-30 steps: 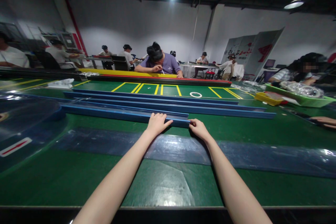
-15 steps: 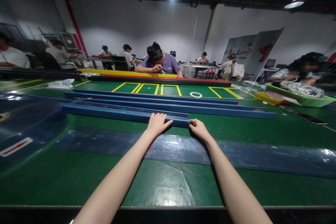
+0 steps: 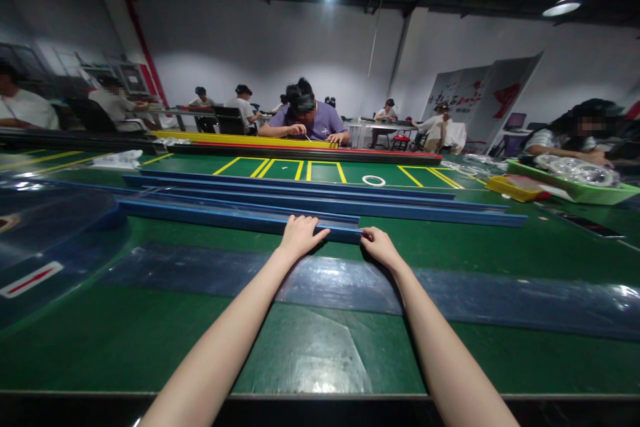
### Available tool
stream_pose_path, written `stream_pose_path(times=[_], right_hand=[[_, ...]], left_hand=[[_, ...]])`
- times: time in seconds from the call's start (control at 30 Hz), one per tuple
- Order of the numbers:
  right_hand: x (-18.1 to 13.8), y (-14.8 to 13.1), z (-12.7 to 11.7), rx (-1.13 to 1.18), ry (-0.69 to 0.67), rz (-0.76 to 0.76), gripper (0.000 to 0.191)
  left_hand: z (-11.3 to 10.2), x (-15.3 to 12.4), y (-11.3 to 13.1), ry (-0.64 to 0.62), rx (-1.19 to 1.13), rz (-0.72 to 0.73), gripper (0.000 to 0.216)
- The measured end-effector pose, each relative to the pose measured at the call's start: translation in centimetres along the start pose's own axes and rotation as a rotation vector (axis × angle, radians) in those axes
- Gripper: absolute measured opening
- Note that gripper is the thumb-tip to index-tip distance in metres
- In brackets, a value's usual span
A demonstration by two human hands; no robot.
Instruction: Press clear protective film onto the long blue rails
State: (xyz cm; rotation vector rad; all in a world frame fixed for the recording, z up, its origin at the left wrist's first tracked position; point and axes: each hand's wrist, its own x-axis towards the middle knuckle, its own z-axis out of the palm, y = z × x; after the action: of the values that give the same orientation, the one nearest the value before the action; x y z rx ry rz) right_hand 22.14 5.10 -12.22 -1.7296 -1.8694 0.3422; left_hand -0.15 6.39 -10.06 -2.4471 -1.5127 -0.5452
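Observation:
A long blue channel strip (image 3: 235, 221) lies across the table in front of me, its right end between my hands. My left hand (image 3: 300, 235) is closed over it a little left of that end, fingers across the top and thumb stretched along the near side. At the very end, my right hand (image 3: 379, 244) has its fingertips pinched on the strip; exactly what lies between them is hidden. Just behind are more blue channel strips (image 3: 425, 209), parallel to the first. Nearer to me, beneath my forearms, runs a flat clear plastic sheet (image 3: 335, 280).
A clear blue curved piece (image 3: 55, 227) with a red-arrow label covers the left. Toward the right lie a white ring (image 3: 373, 181), a yellow tray (image 3: 513, 188), a green basket (image 3: 595, 192) and a phone (image 3: 585, 221). Across the table a person (image 3: 313, 120) bends over a yellow strip (image 3: 240, 141).
My hands and the blue strip stay in place. The person across the table has shifted slightly, and the person at the right has moved an arm.

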Motion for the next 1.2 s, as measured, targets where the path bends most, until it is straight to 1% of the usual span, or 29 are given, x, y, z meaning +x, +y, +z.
stream_pose_path(times=[0.43, 0.57, 0.73, 0.9, 1.2], right_hand=[[-0.06, -0.24, -0.14, -0.019, -0.011, 0.001, 0.029], [-0.04, -0.29, -0.04, -0.035, 0.009, -0.003, 0.030], [0.06, -0.15, 0.20, -0.017, 0.047, -0.011, 0.039], [0.03, -0.10, 0.20, -0.002, 0.025, -0.017, 0.044], [-0.12, -0.44, -0.10, 0.003, -0.003, -0.021, 0.041]], left_hand=[[-0.07, 0.14, 0.00, -0.019, 0.003, -0.009, 0.044], [0.02, 0.10, 0.01, -0.014, 0.007, -0.007, 0.044], [0.13, 0.11, -0.01, -0.012, -0.010, -0.006, 0.044], [0.16, 0.09, 0.01, -0.004, -0.016, -0.010, 0.044], [0.17, 0.02, 0.01, 0.007, 0.002, -0.006, 0.044]])
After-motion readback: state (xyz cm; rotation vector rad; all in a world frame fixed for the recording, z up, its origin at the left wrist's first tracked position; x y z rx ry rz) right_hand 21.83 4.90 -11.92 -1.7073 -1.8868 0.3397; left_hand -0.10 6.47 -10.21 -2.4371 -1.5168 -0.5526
